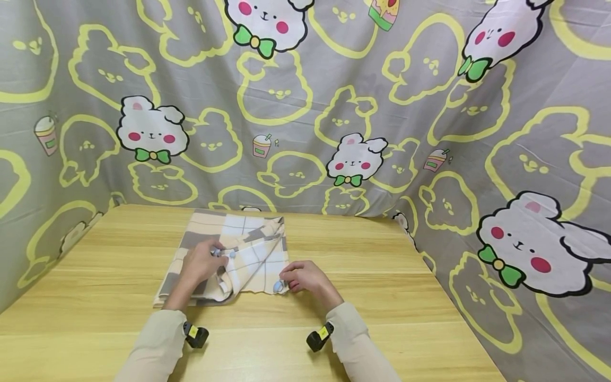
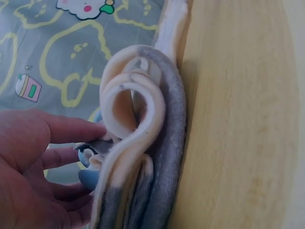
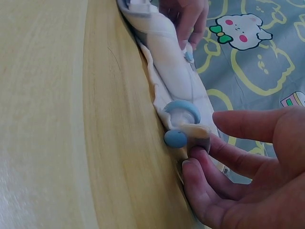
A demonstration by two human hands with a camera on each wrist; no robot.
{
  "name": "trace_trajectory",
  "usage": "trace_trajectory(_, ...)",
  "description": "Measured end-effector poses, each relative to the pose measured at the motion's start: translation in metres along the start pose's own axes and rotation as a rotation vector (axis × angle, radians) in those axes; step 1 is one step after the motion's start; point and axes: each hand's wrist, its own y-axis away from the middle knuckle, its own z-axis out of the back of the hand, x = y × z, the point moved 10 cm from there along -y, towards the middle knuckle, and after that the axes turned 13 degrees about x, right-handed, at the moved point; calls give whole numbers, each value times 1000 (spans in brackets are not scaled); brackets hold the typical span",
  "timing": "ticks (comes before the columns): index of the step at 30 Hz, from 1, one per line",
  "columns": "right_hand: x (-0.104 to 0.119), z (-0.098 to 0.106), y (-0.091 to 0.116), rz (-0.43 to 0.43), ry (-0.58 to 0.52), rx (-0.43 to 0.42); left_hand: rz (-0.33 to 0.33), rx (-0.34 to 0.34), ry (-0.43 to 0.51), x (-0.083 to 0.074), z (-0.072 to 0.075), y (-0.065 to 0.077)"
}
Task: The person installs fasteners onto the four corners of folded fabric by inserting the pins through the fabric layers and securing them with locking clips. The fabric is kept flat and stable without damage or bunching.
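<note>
A plaid cloth [image 1: 267, 257] in beige, white and grey lies folded on the table, its near layers curled into a loop. My left hand [image 1: 200, 260] is at its middle, fingers pinching a gathered bit of the cloth beside small light-blue clips [image 1: 232, 254]. In the left wrist view, a blue clip piece [image 2: 88, 179] sits between those fingers and the fold. My right hand [image 1: 305, 276] grips the near right corner of the cloth by the fingertips. There a blue ring-like clip [image 3: 183, 110] with a blue round knob [image 3: 175, 139] sits on the corner.
The wooden table [image 1: 382, 313] extends around the cloth on all sides. A grey curtain [image 1: 296, 116] with bear and rabbit prints hangs along its back and sides. Black devices [image 1: 195, 335] are strapped at both wrists.
</note>
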Motion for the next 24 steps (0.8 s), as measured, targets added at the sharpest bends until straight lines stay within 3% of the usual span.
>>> trace_trajectory(6, 0, 0, 0, 2, -10, 6, -5, -17, 49, -1, 2, 0)
trace_trajectory(12, -1, 0, -1, 2, -15, 7, -28, 19, 169, -9, 0, 0)
trace_trajectory(19, 0, 0, 0, 6, -42, 11, -70, 87, 245, -35, -5, 5)
trace_trajectory(24, 1, 2, 1, 21, -42, -7, -119, 111, 270, -60, -18, 10)
